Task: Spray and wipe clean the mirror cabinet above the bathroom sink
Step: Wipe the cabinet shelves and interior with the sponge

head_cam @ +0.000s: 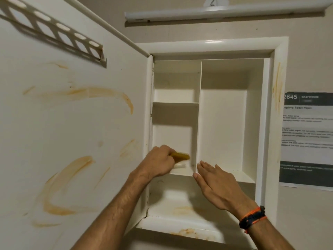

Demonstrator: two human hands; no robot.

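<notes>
Hanging wide to the left, the big white cabinet door (72, 123) shows its inner face, crossed by long orange-brown smears, with a white slotted plastic rack (54, 31) fixed near its top. Right of it the white recessed mirror cabinet (270, 123) stands open, split by an upright divider into a tall right bay and shelved left bays; more orange stains mark its floor and front lip (187, 233), and one runs down the right frame. A white tube light (216, 13) hangs on the beige wall above, and a printed grey-and-white paper notice (308, 138) is stuck to the wall at right.

Inside the lower left bay, the left hand (158, 163) is curled round a yellow sponge with a white underside (180, 157), blurred, its long axis lying left to right along the shelf. The right hand (216, 181), with a black-and-orange braided wristband (252, 220) at the wrist, is flat with fingers straight, fingertips at the divider's foot, holding nothing.

Judging by this, the shelf wipe is under way; the stained floor lies directly below the sponge, and the left hand is nearer to it.
</notes>
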